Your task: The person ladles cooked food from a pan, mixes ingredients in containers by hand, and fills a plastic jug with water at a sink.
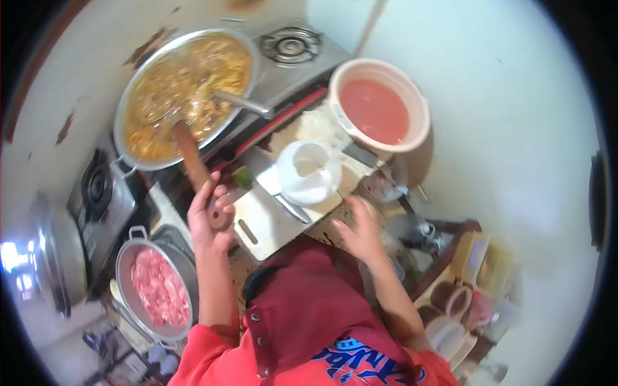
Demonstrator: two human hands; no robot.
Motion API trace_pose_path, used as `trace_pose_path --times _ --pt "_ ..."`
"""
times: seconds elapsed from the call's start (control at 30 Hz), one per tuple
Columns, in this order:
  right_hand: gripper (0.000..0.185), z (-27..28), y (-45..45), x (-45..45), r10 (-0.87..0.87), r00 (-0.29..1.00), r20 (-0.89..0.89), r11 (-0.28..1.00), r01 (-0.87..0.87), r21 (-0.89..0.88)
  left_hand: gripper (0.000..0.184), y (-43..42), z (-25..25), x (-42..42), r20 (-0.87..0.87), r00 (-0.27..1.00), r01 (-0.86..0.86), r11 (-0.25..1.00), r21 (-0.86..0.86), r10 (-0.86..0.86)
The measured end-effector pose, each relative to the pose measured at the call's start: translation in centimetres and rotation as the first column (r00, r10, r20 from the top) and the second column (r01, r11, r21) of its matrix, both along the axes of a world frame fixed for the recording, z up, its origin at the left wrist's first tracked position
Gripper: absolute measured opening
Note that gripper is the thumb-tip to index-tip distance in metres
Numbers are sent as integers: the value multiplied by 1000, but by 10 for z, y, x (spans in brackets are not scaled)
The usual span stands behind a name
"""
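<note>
My left hand (pixel 211 212) is wrapped round the handle of a wooden spatula (pixel 190 154), its far end dipping into a large metal pan (pixel 121 122). Yellow-brown stew (pixel 187 83) fills that pan, and a metal ladle (pixel 244 103) leans in it. My right hand (pixel 359 226) holds nothing, fingers apart, just right of the chopping board. On the white chopping board (pixel 264 231) stand a white plastic tub (pixel 308 186) with an open top and, beside it, a knife (pixel 293 209).
A basin (pixel 418 122) of reddish liquid stands by the wall. Lower left, a metal pot (pixel 136 241) holds raw pink meat (pixel 159 289). Stove burners show at the back (pixel 291 45) and left (pixel 96 186). Several jars and containers (pixel 479 257) crowd the lower right.
</note>
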State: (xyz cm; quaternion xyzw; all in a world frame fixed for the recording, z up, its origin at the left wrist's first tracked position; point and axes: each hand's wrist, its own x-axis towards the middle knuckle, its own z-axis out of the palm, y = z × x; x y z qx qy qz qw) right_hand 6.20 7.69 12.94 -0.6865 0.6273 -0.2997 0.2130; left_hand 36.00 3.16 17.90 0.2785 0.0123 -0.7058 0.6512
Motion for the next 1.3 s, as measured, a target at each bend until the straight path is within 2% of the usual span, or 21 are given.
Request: trace_pose_path --times 0.07,0.17,0.23,0.33,0.4,0.57,0.67,0.77,0.83,0.9,0.93,0.97,1.03,1.07,1.1,1.13,1.17,1.2,1.23,1.27,1.3 --pt "50 14 -32 36 -7 998 56 998 11 -66 37 0 -5 1 83 996 38 998 -43 -34" --pt "30 -12 -60 54 -109 965 240 989 129 -69 48 6 -3 -7 124 990 78 988 -130 -62" --pt "22 -13 -72 51 -100 953 285 992 119 -50 46 12 -6 -9 213 976 -70 993 99 48" --pt "14 0 -115 36 -167 948 273 945 232 -230 37 29 -72 18 185 975 101 989 106 -119" --pt "17 -12 -148 27 -174 978 114 959 194 -207 31 33 -79 5 266 949 107 967 232 -169" --pt "21 -25 -194 23 -299 951 74 945 306 -118 35 34 -108 -15 340 817 350 870 348 -465" --pt "21 -36 -215 17 -340 940 40 940 341 -31 28 38 -115 -19 508 687 295 839 458 -519" --pt "21 -26 -222 16 -273 962 32 961 274 -44 22 49 -129 -4 523 703 271 861 430 -482" --pt "24 -15 -232 16 -260 963 -76 959 266 94 21 55 -128 4 569 660 245 857 453 -490" --pt "34 -9 -231 14 -233 957 -171 965 249 78 23 62 -121 9 610 623 221 859 463 -489" --pt "43 -51 -239 6 -321 945 -54 938 310 -155 23 65 -125 13 629 582 204 841 501 -515" --pt "47 -29 -225 0 -157 982 102 987 159 -10 23 66 -125 19 634 561 234 837 495 -532" --pt "42 -21 -175 16 -355 928 109 926 365 -95 18 70 -115 19 679 570 159 873 461 -462" --pt "39 -40 -151 15 -281 883 375 930 347 -119 17 70 -119 23 687 542 147 860 488 -483" --pt "37 -62 -121 13 -297 927 227 928 337 -161 15 69 -127 27 682 516 158 840 519 -518" --pt "33 -81 -87 10 -365 927 88 929 369 -25 16 67 -134 31 711 500 119 853 508 -493" --pt "28 -119 -52 -5 -300 952 58 953 297 59 16 63 -141 33 734 483 99 862 496 -478" --pt "24 -152 -15 -16 -221 975 -4 975 221 -8 17 56 -147 31 756 465 86 874 478 -460" --pt "23 -144 17 -13 -268 953 -140 944 289 161 17 49 -144 24 795 517 33 935 352 -318" --pt "23 -182 53 -27 -361 933 6 892 344 292 17 47 -200 41 717 653 7 948 318 -246" --pt "23 -192 83 -37 -361 931 -48 884 359 299 17 46 -267 64 614 768 -7 956 295 -184"
